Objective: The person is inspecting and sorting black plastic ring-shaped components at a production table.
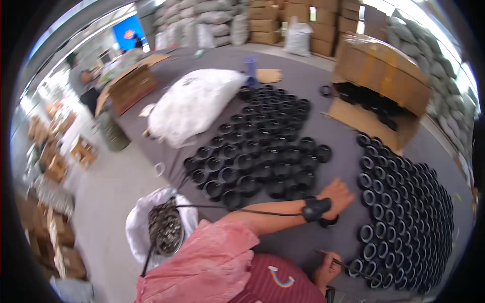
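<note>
My left hand (337,196) reaches across the table from the left, with a black device strapped on its wrist and a dark cable along the forearm. Its fingers are blurred, and I cannot tell whether they grip anything. Just below that wrist sits a single black ring (330,222), partly hidden by the device. Closer to me, my right hand (329,267) is closed around a thin dark stick (348,269), which points over the nearest of the black rings with pale rims (368,232). These lie in dense rows on the right. Black cup-like rings (245,161) cover the table's middle.
A cardboard box (386,70) lies open toward me with black pieces inside. On the grey table (298,237) rests a stuffed white bag (197,103). A white sack (136,227) of small metallic parts stands at the left edge. Stacked cartons (265,22) line the back.
</note>
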{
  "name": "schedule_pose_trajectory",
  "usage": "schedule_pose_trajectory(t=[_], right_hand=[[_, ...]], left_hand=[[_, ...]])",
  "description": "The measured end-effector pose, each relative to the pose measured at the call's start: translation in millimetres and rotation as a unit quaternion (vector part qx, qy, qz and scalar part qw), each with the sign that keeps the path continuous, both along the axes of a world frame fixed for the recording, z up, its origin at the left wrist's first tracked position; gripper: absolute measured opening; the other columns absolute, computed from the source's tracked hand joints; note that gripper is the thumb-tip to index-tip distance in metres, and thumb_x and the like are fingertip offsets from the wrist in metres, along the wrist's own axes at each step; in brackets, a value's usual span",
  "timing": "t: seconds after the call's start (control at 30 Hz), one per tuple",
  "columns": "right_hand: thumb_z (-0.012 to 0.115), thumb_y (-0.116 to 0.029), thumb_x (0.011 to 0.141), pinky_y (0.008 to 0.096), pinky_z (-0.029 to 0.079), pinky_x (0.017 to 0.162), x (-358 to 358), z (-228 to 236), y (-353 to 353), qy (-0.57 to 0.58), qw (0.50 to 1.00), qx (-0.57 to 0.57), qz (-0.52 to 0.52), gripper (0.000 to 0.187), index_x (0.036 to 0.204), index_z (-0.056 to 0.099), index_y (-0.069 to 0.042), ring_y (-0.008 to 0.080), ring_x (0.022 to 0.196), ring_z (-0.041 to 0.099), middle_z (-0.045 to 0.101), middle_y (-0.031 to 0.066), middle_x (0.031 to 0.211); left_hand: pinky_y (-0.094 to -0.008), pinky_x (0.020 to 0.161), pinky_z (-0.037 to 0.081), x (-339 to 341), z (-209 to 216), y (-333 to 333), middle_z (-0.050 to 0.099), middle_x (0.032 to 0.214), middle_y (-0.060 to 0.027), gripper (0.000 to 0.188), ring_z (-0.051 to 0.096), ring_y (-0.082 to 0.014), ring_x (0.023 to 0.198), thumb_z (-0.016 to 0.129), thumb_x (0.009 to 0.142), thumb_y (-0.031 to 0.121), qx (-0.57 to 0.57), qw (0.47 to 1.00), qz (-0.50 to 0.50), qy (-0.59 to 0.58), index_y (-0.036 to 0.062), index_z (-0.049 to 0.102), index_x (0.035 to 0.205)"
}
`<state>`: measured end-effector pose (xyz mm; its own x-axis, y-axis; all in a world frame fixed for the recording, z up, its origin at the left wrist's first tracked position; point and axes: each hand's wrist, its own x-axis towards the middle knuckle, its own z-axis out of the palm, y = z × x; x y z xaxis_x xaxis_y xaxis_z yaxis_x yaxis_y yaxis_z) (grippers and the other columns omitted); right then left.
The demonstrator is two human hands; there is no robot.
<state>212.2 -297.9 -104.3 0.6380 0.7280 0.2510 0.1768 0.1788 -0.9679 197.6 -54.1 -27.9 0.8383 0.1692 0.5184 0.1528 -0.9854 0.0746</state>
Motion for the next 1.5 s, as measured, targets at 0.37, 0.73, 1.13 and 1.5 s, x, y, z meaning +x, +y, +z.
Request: schedule_pose_trajectory(t=[0.37, 0.73, 1.13, 1.5], right_hand=[[0.056, -0.002, 0.095, 0.0346, 0.051, 0.079, -17, 35, 10, 0.080, 0.994, 0.060, 0.032, 0.009, 0.092, 0.064, 0.003, 0.0201, 0.086, 0.061, 0.069, 0.0134, 0.091], [0.056, -0.004, 0.094, 0.0358, 0.057, 0.073, -19, 32, 10, 0.087, 0.993, 0.075, 0.015, 0.011, 0.090, 0.061, 0.004, 0.0222, 0.075, 0.065, 0.064, 0.0173, 0.084], [0.057, -0.005, 0.094, 0.0356, 0.057, 0.073, -19, 46, 17, 0.062, 0.997, 0.042, 0.001, 0.010, 0.090, 0.061, 0.003, 0.0223, 0.075, 0.065, 0.064, 0.0175, 0.083], [0.058, -0.005, 0.093, 0.0348, 0.056, 0.074, -16, 39, 12, 0.046, 0.998, 0.044, 0.019, 0.009, 0.090, 0.062, 0.003, 0.0226, 0.077, 0.065, 0.064, 0.0176, 0.083]], left_hand=[[-0.0383, 0.083, 0.043, -26, 28, 18, 0.069, 0.082, -0.0092, 0.044, 0.066, -0.0284, 0.083, 0.068, 0.073, 0.012, -0.071, 0.975, 0.052, 0.203, 0.0105, 0.063, 0.117], [-0.0452, 0.080, 0.048, -8, 95, 196, 0.074, 0.082, -0.0141, 0.019, 0.073, -0.0329, 0.080, 0.061, 0.081, 0.016, -0.034, 0.935, 0.338, 0.105, 0.0064, 0.065, 0.097], [-0.0429, 0.070, 0.048, -35, 28, 278, 0.074, 0.078, -0.0136, 0.016, 0.074, -0.0286, 0.076, 0.064, 0.079, 0.016, 0.016, 0.905, 0.398, 0.150, 0.0078, 0.069, 0.091], [-0.0444, 0.082, 0.057, -30, 42, 256, 0.074, 0.095, -0.0184, 0.033, 0.072, -0.0342, 0.093, 0.072, 0.085, 0.030, -0.094, 0.908, 0.353, 0.203, 0.0037, 0.068, 0.105]])
